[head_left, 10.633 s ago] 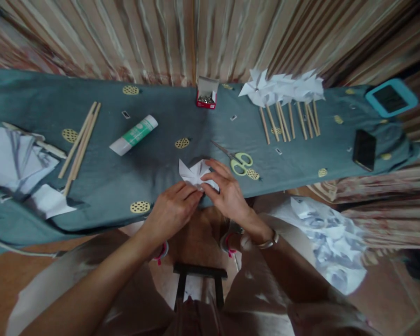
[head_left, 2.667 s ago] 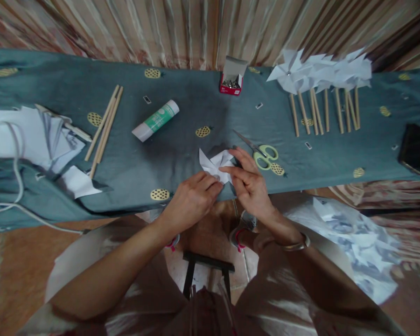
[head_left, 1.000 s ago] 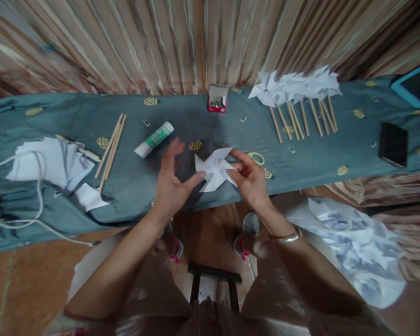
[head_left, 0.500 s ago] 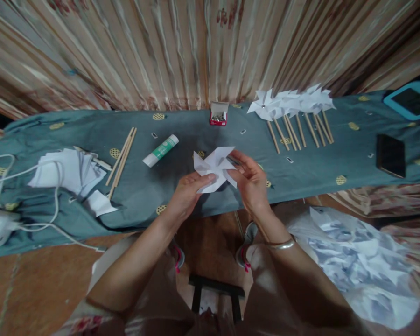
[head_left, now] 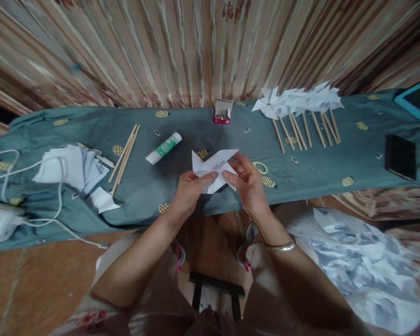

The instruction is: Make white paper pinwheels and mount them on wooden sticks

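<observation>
White paper pinwheel [head_left: 213, 169] above teal cloth [head_left: 91, 191], left hand [head_left: 189, 189] and right hand [head_left: 248, 184] pinching its edges, glue stick [head_left: 163, 148] nearby.

- the paper pinwheel [head_left: 213, 170] sits between the left hand [head_left: 191, 189] and right hand [head_left: 248, 184], over the near edge of the table [head_left: 336, 158].
- the glue stick [head_left: 163, 148] lies behind and left of it, with loose sticks [head_left: 125, 156] further left.
- the paper stack [head_left: 72, 168] lies left of those sticks.
- the pin box [head_left: 222, 112] stands at the far edge, behind the hands.
- the scissors [head_left: 260, 167] lie just right of the right hand.
- the finished pinwheels [head_left: 297, 100] lie at the far right, and the phone [head_left: 401, 156] is right of them.
</observation>
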`<action>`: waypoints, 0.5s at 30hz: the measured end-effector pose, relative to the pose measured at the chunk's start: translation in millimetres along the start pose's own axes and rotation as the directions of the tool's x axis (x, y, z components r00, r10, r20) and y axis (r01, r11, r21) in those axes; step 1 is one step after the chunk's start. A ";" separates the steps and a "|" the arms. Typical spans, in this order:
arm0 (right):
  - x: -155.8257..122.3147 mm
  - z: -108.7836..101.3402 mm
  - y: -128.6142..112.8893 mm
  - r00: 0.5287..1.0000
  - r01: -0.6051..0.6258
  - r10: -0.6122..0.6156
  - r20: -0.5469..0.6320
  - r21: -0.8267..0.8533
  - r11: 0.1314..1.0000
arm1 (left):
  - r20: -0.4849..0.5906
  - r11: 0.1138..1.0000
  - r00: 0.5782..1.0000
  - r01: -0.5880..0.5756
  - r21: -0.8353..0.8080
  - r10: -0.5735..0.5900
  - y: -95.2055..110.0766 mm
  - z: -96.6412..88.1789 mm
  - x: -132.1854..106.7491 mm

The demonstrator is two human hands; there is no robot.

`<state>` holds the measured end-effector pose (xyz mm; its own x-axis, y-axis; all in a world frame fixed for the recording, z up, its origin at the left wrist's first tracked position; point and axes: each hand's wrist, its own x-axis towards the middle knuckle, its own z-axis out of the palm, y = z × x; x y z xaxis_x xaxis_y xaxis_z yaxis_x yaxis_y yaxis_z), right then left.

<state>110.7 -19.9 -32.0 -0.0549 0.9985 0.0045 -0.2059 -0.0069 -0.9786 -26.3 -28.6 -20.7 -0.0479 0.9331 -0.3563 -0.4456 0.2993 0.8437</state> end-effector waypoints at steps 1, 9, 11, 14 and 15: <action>0.2 0.2 1.0 1.000 -0.016 0.016 -0.003 -0.007 1.000 | 0.001 1.000 1.000 -0.003 0.010 0.003 -0.6 -0.1 -0.2; 2.4 2.6 4.2 1.000 -0.015 0.015 -0.021 0.005 1.000 | -0.003 0.998 1.000 -0.026 0.054 0.026 -2.8 0.0 -0.6; 2.5 3.3 3.9 0.999 -0.017 0.018 -0.034 0.022 1.000 | 0.001 0.999 1.000 -0.016 0.047 0.016 -2.6 0.4 -0.7; 2.6 4.2 3.5 0.999 -0.023 0.024 -0.040 0.020 1.000 | -0.005 0.998 1.000 -0.016 0.052 0.017 -2.6 0.0 -0.4; 2.6 4.5 3.4 0.999 -0.028 0.029 -0.037 0.015 0.999 | -0.006 0.998 1.000 -0.021 0.059 0.021 -2.7 -0.3 -0.3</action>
<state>105.4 -17.6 -34.4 -0.0241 0.9992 -0.0313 -0.2192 -0.0359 -0.9750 -25.4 -29.7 -23.0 -0.0626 0.9381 -0.3408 -0.3910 0.2911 0.8731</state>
